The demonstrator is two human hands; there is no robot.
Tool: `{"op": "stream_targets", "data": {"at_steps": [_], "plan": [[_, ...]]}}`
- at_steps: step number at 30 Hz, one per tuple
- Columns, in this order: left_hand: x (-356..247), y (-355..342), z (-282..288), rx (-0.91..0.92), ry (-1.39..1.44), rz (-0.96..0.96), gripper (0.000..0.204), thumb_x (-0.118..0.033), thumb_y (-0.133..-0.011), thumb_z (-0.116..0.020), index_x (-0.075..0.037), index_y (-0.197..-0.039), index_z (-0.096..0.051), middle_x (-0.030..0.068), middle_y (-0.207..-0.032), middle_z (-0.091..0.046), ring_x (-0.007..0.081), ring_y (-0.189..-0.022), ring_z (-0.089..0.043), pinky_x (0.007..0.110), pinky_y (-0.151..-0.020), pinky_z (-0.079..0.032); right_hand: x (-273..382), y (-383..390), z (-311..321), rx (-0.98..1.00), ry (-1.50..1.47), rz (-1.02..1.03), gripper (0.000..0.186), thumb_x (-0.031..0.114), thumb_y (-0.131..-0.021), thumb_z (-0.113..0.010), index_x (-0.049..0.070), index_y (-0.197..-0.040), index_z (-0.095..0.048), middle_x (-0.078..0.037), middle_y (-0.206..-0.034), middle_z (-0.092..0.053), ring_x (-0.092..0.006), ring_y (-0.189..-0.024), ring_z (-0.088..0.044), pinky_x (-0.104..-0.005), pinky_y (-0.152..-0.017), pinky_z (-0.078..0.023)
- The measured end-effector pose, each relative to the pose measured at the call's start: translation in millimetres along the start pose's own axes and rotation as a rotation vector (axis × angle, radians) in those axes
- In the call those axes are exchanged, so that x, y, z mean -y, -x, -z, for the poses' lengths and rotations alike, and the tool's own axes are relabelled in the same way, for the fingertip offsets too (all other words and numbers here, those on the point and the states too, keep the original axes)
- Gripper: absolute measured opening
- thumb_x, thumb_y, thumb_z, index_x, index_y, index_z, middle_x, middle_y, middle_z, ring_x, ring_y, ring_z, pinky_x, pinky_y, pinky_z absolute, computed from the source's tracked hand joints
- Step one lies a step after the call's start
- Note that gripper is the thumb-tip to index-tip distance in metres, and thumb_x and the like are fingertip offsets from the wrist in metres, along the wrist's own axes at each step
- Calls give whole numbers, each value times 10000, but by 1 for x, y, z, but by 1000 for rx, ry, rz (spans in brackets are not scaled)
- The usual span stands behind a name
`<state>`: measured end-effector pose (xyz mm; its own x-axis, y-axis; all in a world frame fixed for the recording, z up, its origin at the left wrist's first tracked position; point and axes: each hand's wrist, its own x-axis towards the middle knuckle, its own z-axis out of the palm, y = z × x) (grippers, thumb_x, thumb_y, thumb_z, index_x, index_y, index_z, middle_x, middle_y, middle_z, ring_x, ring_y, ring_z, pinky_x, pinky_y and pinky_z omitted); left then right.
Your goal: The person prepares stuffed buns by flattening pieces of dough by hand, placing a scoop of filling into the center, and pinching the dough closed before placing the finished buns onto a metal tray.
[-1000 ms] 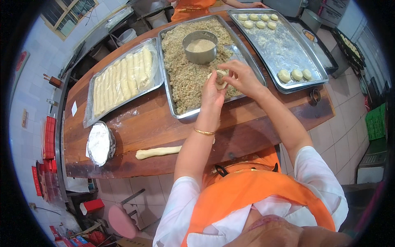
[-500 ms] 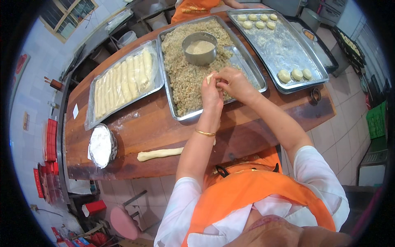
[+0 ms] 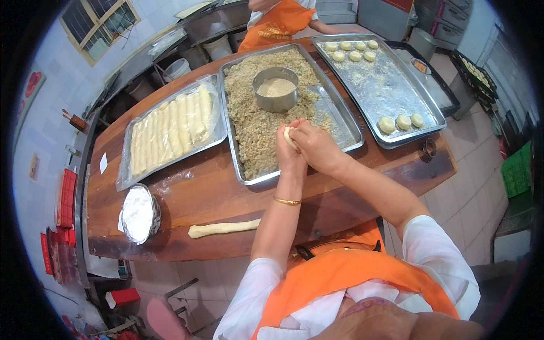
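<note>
Behind the wooden counter (image 3: 226, 195), at about 12 o'clock from the person's hands, stands a co-worker in orange (image 3: 277, 25). The left hand (image 3: 289, 156) is cupped, and the right hand (image 3: 315, 147) has its fingers bent and drawn together; both are closed around one small piece of dough (image 3: 290, 137), only partly visible, which they hold above the near part of a metal tray (image 3: 343, 122) with crumbly filling (image 3: 249, 130). Inside this tray, between 11 and 12 o'clock, stands a round metal container (image 3: 277, 105) with pale powder (image 3: 276, 87). At 2 o'clock, a second tray (image 3: 385, 93) carries small dough balls (image 3: 403, 122). At 9 o'clock lie long dough rolls (image 3: 170, 130) with clear plastic (image 3: 215, 107). At 8 o'clock is a bowl (image 3: 155, 209) of white powder (image 3: 137, 214), and at 7 o'clock one dough strip (image 3: 224, 228) rests directly on the wood.
</note>
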<state>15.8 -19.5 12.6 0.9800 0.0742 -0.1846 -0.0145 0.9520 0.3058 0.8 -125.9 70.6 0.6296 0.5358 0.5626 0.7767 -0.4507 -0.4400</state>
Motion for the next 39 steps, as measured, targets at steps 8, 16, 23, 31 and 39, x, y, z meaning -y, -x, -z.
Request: {"op": "stream_targets", "data": {"at_steps": [8, 16, 23, 31, 39], "plan": [[-19, -17, 26, -240, 190, 39, 248, -310, -1036, -518, -101, -931, -602, 63, -885, -643, 228, -798, -633, 371, -731, -558, -43, -28, 22, -142, 481, -55, 103, 145, -893, -641, 103, -969, -697, -99, -872, -675, -305, -885, -631, -448, -875, -472], [-15, 21, 3, -160, 243, 98, 352, -439, -1014, -531, -111, -899, -587, 64, -805, -625, 240, -768, -623, 378, -691, -560, -48, 0, 6, 225, -487, -310, 721, 317, -962, -642, 112, -1562, -299, -157, -1611, -264, -256, -1465, -284, -407, -1180, -250], [1, 22, 12, -110, 98, -38, 317, -395, -986, -623, -95, -908, -559, 46, -781, -574, 197, -694, -602, 342, -626, -552, -10, 21, -27, 179, -763, -402, 505, 173, -970, -600, 47, -1440, -465, -102, -1249, -614, -164, -1127, -588, -307, -992, -468], [-5, 65, -4, 74, -29, 11, 358, -375, -1044, -485, -48, -1120, -609, 98, -1045, -666, 214, -944, -665, 334, -773, -577, -5, 19, -7, 109, -1128, -597, 498, 140, -932, -611, 41, -1404, -490, -66, -1172, -618, -172, -1018, -616, -296, -914, -496], [8, 69, 36, 83, -134, -42, 264, -343, -1029, -539, -91, -1067, -607, 20, -948, -665, 164, -830, -657, 284, -663, -557, 20, 44, -9, 247, -933, -602, 490, 98, -903, -575, 61, -1387, -512, -34, -1140, -614, -125, -986, -591, -280, -835, -508]]}}
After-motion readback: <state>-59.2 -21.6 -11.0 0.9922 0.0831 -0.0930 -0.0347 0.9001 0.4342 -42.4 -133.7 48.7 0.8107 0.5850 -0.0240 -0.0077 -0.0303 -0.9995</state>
